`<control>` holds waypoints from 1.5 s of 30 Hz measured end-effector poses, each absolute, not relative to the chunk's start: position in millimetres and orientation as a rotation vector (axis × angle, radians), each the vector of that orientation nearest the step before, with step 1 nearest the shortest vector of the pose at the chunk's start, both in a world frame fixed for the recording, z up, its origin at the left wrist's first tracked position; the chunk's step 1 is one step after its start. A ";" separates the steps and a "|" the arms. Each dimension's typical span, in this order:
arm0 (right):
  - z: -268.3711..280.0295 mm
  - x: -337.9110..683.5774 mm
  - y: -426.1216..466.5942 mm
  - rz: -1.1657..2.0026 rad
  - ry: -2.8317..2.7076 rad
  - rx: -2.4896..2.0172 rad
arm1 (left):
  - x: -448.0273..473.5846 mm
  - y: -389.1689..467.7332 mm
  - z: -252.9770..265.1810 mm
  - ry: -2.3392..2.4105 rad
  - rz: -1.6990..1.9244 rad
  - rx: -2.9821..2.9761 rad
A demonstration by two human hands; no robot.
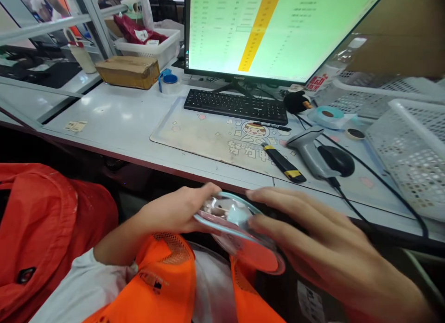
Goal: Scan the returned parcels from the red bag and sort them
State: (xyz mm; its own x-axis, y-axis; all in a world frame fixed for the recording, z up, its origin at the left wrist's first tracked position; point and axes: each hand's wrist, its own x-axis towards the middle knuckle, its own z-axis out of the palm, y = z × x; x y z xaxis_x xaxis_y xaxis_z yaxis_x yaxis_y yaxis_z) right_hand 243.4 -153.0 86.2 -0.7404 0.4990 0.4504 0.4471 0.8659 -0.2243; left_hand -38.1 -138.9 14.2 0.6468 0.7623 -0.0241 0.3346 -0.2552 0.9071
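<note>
A clear pouch point(227, 228) with light blue edging is held over my lap. Small pale items and a light blue piece show inside it, too blurred to name. My left hand point(182, 207) grips its left end, thumb on top near the rim. On the other side, my right hand point(323, 244) has its fingers stretched out and apart, slightly smeared by motion. Their tips are at the right part of the pouch, and its thumb is hidden. Below the pouch's right end is a rounded orange-red area point(259, 256).
On the desk point(121, 107) ahead are a monitor point(243, 35), keyboard point(236, 105), box cutter point(283, 163), pen point(273, 126) and barcode scanner point(313, 154) with a cable. White baskets point(413, 147) stand right. A cardboard box point(128, 72) and tape point(169, 82) lie left. A red bag point(52, 230) is beside me.
</note>
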 end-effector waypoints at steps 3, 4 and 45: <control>84.7 234.1 -137.1 0.195 -2.530 -0.580 | -30.1 -134.8 18.5 0.853 0.425 1.872; 83.7 231.9 -130.7 0.282 -2.524 -0.556 | -28.1 -131.7 17.4 0.840 0.422 1.863; -64.8 487.1 33.7 -0.423 -1.781 -1.480 | -53.3 71.2 -17.4 1.509 1.021 2.021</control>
State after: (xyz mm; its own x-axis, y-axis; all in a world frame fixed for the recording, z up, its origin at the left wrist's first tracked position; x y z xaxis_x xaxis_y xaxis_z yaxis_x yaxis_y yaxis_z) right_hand 487.1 33.7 -64.8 -0.0315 0.6837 0.7291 0.9386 0.2710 -0.2135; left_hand -53.3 71.2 -17.4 0.1427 0.9409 0.3070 0.6346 -0.3250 0.7012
